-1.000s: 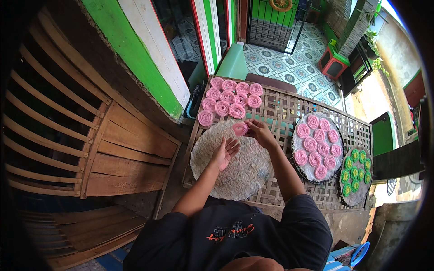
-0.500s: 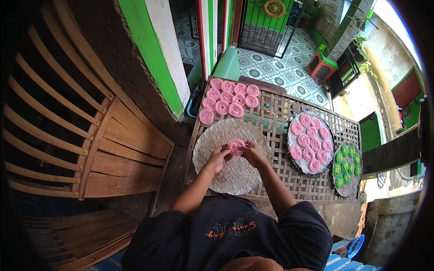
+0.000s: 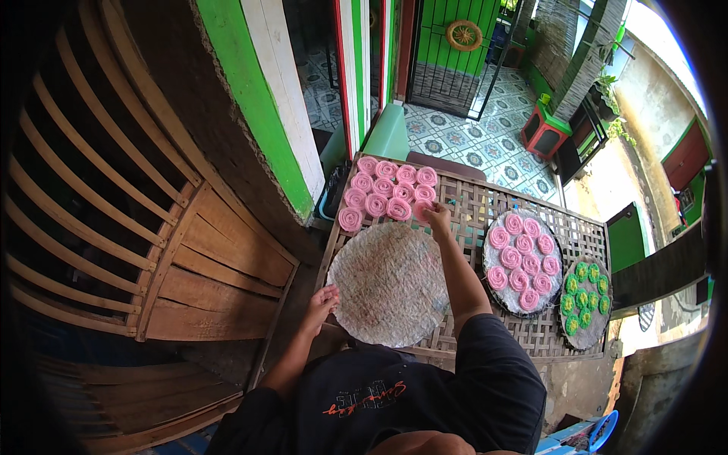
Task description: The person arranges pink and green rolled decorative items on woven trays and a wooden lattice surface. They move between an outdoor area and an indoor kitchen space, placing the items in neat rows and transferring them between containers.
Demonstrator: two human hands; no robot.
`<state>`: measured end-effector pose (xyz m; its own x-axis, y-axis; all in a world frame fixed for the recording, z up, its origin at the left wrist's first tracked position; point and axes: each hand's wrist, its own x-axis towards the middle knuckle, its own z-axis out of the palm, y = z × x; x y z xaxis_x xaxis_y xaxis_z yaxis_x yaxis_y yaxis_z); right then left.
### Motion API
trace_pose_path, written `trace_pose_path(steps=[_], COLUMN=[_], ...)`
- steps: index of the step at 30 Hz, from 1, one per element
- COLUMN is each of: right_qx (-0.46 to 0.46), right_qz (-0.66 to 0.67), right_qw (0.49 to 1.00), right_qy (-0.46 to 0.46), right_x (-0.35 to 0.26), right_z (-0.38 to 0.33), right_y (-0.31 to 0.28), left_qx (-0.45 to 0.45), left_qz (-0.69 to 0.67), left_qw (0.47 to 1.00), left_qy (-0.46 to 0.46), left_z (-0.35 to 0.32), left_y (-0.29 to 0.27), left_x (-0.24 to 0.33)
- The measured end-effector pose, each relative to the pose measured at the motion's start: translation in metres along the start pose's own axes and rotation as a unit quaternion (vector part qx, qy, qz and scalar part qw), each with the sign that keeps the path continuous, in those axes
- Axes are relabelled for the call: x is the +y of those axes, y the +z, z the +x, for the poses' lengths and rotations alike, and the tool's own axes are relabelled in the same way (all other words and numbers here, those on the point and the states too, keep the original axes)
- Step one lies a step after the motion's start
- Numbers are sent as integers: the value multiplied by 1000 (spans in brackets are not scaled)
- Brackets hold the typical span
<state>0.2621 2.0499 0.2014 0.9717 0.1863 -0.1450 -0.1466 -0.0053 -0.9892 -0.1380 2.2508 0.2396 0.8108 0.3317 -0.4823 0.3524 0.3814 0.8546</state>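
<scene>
Bamboo rack [image 3: 485, 220] bears pink rosettes [image 3: 387, 193]; right hand [image 3: 436, 216] grasps one, left hand [image 3: 324, 297] touches the empty tray [image 3: 390, 284], grip released.

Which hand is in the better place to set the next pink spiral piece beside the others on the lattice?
Right, probably. The right hand is stretched out to the group of pink spiral pieces on the bamboo lattice. The left hand rests far back, at the near edge of the round tray.
</scene>
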Motion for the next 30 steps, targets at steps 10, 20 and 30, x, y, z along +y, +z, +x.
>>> trace_pose_path(steps=[10, 20, 30], right_qx=[-22, 61, 195], right_qz=[-492, -429, 53], right_qw=[856, 901, 978], right_qy=[-159, -5, 51], right_x=[0, 9, -132], right_z=[-93, -184, -288], right_y=[-28, -82, -238], left_qx=[95, -15, -78], left_qz=[-53, -4, 21], left_qw=[994, 1000, 997], left_qy=[-5, -16, 12], left_z=[-41, 3, 36], left_y=[-36, -25, 31], left_x=[-22, -30, -13])
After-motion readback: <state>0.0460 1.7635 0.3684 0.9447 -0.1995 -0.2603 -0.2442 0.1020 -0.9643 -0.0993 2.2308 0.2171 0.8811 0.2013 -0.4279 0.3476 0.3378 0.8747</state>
